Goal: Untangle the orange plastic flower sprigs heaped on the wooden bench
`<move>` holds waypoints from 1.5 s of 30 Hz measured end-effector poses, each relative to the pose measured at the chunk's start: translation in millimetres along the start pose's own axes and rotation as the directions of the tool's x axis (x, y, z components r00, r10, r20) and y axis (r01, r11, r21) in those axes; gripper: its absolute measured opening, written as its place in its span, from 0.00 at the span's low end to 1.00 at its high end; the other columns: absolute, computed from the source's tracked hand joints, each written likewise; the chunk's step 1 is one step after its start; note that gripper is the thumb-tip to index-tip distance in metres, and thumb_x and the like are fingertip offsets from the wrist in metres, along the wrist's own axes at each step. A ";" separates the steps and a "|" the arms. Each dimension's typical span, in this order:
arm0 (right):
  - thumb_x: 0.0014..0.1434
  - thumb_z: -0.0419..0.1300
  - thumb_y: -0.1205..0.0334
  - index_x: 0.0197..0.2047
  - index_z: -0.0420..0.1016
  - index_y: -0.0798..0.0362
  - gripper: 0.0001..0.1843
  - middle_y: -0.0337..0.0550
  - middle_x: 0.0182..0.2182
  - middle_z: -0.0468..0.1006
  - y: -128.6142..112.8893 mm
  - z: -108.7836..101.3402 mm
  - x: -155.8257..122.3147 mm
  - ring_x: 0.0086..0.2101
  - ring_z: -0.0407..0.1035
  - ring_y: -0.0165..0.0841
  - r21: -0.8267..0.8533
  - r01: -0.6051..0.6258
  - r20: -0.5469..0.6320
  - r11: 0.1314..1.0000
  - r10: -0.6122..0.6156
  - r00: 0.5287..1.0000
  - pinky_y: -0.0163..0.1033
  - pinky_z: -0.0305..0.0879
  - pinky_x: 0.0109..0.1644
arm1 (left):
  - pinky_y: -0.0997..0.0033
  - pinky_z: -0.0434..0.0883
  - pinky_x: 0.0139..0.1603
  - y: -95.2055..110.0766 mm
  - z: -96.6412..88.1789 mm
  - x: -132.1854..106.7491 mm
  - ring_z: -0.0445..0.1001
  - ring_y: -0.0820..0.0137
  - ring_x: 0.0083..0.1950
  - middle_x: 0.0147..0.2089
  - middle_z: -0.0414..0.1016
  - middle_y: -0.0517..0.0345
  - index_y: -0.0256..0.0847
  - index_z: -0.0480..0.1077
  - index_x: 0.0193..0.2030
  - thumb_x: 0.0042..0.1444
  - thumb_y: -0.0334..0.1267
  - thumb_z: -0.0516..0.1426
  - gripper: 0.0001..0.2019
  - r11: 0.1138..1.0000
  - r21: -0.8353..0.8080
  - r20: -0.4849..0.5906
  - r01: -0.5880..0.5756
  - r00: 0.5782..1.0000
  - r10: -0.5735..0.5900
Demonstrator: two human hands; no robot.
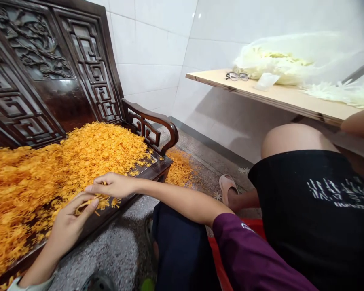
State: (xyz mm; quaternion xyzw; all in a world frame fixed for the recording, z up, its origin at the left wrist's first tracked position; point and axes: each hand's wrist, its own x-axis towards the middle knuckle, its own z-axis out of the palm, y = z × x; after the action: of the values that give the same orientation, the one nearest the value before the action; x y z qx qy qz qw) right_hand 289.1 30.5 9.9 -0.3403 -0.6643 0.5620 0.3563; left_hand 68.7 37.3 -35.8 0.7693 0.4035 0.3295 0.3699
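My left hand (68, 226) comes in at the lower left, over the front edge of the bench. Its thumb and fingers are closed round some thin orange flower pieces (102, 202) with spidery, petal-like strands. My right hand (117, 184) reaches across from the right, just above and touching or nearly touching the left fingers. Its thumb and forefinger are pressed together at the tips; what lies between them is hidden. A large heap of loose orange flower pieces (100, 147) covers the seat of the dark carved wooden bench (69, 101) behind both hands.
More orange pieces (180, 167) lie on the floor beyond the armrest (166, 125). On the right, a wooden shelf (197, 76) holds glasses (237, 76), a bag of pale pieces (279, 56) and loose pale pieces (336, 93). Another person's knee (297, 139) is close by.
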 end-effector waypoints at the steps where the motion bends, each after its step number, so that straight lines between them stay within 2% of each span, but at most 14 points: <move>1: 0.67 0.64 0.44 0.28 0.66 0.55 0.26 0.30 0.25 0.58 -0.6 0.5 0.2 0.29 0.53 0.26 0.023 -0.009 -0.009 1.000 0.009 1.000 0.35 0.50 0.34 | 0.66 0.75 0.54 2.0 -0.2 0.0 0.82 0.56 0.48 0.45 0.85 0.54 0.47 0.82 0.38 0.55 0.59 0.66 0.18 1.000 -0.012 -0.002 -0.023 1.000 0.023; 3: 0.66 0.64 0.43 0.27 0.65 0.55 0.27 0.30 0.24 0.57 -1.6 1.2 0.1 0.28 0.51 0.25 0.055 -0.028 0.000 0.998 0.028 1.000 0.35 0.48 0.33 | 0.66 0.76 0.48 6.8 0.3 -0.3 0.81 0.57 0.43 0.41 0.85 0.53 0.46 0.81 0.39 0.57 0.58 0.65 0.17 0.999 -0.042 0.036 -0.033 0.999 0.034; 6: 0.64 0.65 0.39 0.26 0.65 0.55 0.29 0.30 0.23 0.57 -2.4 3.4 -1.1 0.27 0.50 0.25 0.097 -0.035 0.028 0.995 0.033 0.999 0.35 0.47 0.32 | 0.68 0.75 0.36 14.5 0.0 -1.0 0.78 0.61 0.31 0.29 0.81 0.54 0.43 0.80 0.35 0.59 0.56 0.64 0.17 0.992 -0.128 0.173 0.006 0.985 0.016; 9: 0.61 0.66 0.35 0.26 0.63 0.54 0.31 0.30 0.23 0.54 -3.9 7.8 -1.6 0.26 0.48 0.24 0.131 0.015 -0.020 0.991 -0.013 1.000 0.35 0.45 0.31 | 0.70 0.71 0.30 20.2 -5.5 -0.4 0.75 0.64 0.26 0.24 0.77 0.57 0.43 0.79 0.34 0.59 0.54 0.64 0.16 0.981 -0.189 0.254 0.036 0.967 0.014; 14: 0.60 0.66 0.34 0.26 0.59 0.53 0.33 0.30 0.24 0.53 -8.0 15.9 4.2 0.26 0.47 0.25 0.144 0.051 -0.143 0.988 -0.030 0.989 0.35 0.44 0.31 | 0.70 0.68 0.28 25.3 -17.7 1.4 0.71 0.66 0.24 0.22 0.74 0.58 0.43 0.77 0.30 0.57 0.52 0.66 0.15 0.979 -0.203 0.240 -0.001 0.970 0.050; 20: 0.58 0.68 0.36 0.26 0.57 0.52 0.32 0.30 0.23 0.53 -7.4 17.9 15.4 0.25 0.46 0.25 0.176 0.035 -0.227 0.984 0.006 0.974 0.35 0.42 0.29 | 0.71 0.64 0.25 30.7 -16.8 1.5 0.67 0.68 0.22 0.20 0.71 0.58 0.41 0.77 0.32 0.62 0.52 0.62 0.17 0.962 -0.271 0.178 -0.040 0.980 0.091; 29: 0.57 0.71 0.42 0.24 0.61 0.53 0.29 0.29 0.21 0.57 -10.3 32.9 20.7 0.23 0.48 0.24 0.233 0.107 -0.255 0.967 -0.046 0.966 0.36 0.42 0.28 | 0.71 0.63 0.28 30.2 -26.8 0.8 0.67 0.69 0.25 0.22 0.70 0.59 0.41 0.76 0.30 0.66 0.51 0.60 0.18 0.946 -0.317 0.225 -0.071 0.963 0.147; 32: 0.59 0.71 0.45 0.25 0.61 0.51 0.27 0.30 0.20 0.58 -22.7 17.0 23.4 0.23 0.48 0.25 0.330 0.127 -0.312 0.936 -0.019 0.950 0.35 0.44 0.27 | 0.71 0.64 0.30 28.5 -23.5 -6.1 0.68 0.69 0.25 0.23 0.71 0.58 0.41 0.77 0.31 0.66 0.51 0.61 0.17 0.918 -0.396 0.306 -0.008 0.942 0.140; 34: 0.65 0.65 0.46 0.27 0.57 0.49 0.25 0.29 0.19 0.57 -34.1 -10.4 21.3 0.21 0.48 0.26 0.481 0.165 -0.413 0.861 0.057 0.909 0.35 0.47 0.26 | 0.70 0.64 0.29 28.6 -18.5 -15.7 0.69 0.69 0.25 0.23 0.72 0.56 0.40 0.77 0.31 0.65 0.53 0.62 0.19 0.886 -0.455 0.464 0.091 0.873 0.149; 36: 0.72 0.57 0.52 0.26 0.48 0.48 0.26 0.26 0.17 0.47 -40.9 -41.2 14.4 0.20 0.40 0.26 0.562 0.300 -0.550 0.771 0.077 0.832 0.33 0.43 0.24 | 0.71 0.64 0.29 30.0 -13.8 -25.8 0.69 0.69 0.25 0.23 0.73 0.55 0.39 0.76 0.30 0.65 0.53 0.62 0.20 0.856 -0.489 0.558 0.167 0.814 0.160; 37: 0.73 0.55 0.52 0.26 0.44 0.48 0.28 0.26 0.17 0.43 -41.3 -53.3 9.6 0.20 0.36 0.26 0.587 0.322 -0.578 0.743 0.105 0.810 0.33 0.40 0.23 | 0.72 0.64 0.29 31.0 -12.3 -29.6 0.69 0.70 0.25 0.24 0.73 0.56 0.39 0.76 0.32 0.65 0.52 0.62 0.18 0.843 -0.505 0.554 0.186 0.819 0.151; 39: 0.72 0.57 0.48 0.26 0.43 0.48 0.30 0.26 0.18 0.40 -37.5 -65.0 -1.1 0.21 0.33 0.25 0.613 0.289 -0.546 0.735 0.130 0.828 0.33 0.38 0.23 | 0.74 0.64 0.30 33.0 -11.4 -33.0 0.68 0.72 0.26 0.23 0.72 0.58 0.40 0.77 0.36 0.66 0.49 0.62 0.15 0.816 -0.540 0.480 0.206 0.872 0.097; 42: 0.67 0.64 0.47 0.28 0.56 0.50 0.25 0.26 0.20 0.47 -30.2 -56.4 -14.3 0.21 0.38 0.23 0.611 0.151 -0.375 0.778 0.116 0.920 0.31 0.39 0.23 | 0.76 0.64 0.29 34.1 -12.6 -29.2 0.66 0.74 0.25 0.24 0.71 0.60 0.40 0.77 0.41 0.64 0.47 0.65 0.12 0.755 -0.591 0.371 0.285 0.927 -0.060; 45: 0.63 0.68 0.52 0.35 0.67 0.52 0.17 0.29 0.23 0.56 -29.7 -44.3 -21.6 0.21 0.45 0.22 0.532 0.096 -0.288 0.841 0.073 0.955 0.30 0.38 0.23 | 0.79 0.64 0.28 31.7 -12.7 -20.8 0.65 0.76 0.26 0.25 0.69 0.62 0.40 0.76 0.37 0.60 0.45 0.68 0.12 0.678 -0.655 0.235 0.333 0.943 -0.235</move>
State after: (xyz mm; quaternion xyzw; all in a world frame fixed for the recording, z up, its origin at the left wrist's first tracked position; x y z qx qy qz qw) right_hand 336.7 30.4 42.4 -0.3027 -0.4199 0.6663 0.5368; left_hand 60.9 10.5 -7.2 0.5252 0.3419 0.3420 0.7002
